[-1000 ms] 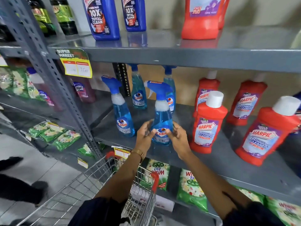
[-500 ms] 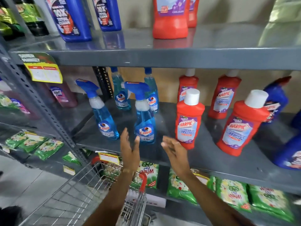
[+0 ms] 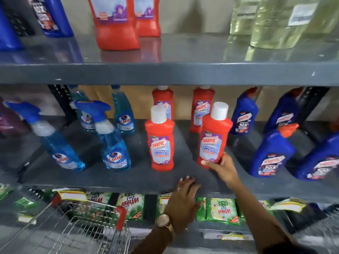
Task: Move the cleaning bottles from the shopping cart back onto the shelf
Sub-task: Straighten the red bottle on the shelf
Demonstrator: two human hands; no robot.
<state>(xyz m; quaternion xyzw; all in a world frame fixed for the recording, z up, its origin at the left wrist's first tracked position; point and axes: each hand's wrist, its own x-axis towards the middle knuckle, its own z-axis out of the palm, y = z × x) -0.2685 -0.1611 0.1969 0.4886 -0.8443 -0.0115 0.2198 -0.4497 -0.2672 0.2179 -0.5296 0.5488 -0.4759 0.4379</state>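
My right hand [image 3: 222,167] grips the base of a red Harpic bottle [image 3: 213,142] with a white cap, tilted slightly left on the grey middle shelf [image 3: 139,178]. My left hand [image 3: 183,200], with a watch on the wrist, hovers open at the shelf's front edge, holding nothing. Left of them stand another red Harpic bottle [image 3: 161,142] and several blue Colin spray bottles [image 3: 113,143]. The wire shopping cart [image 3: 86,230] sits at the lower left; its contents are hidden.
Blue Harpic bottles [image 3: 271,153] stand to the right on the same shelf. The upper shelf [image 3: 165,72] carries blue and red bottles and yellowish pouches [image 3: 278,21]. Green Wheel detergent packs [image 3: 220,211] fill the shelf below.
Both hands let go of the blue Colin spray bottle, now standing on the shelf. The view swung right, and my right hand took hold of the red Harpic bottle.
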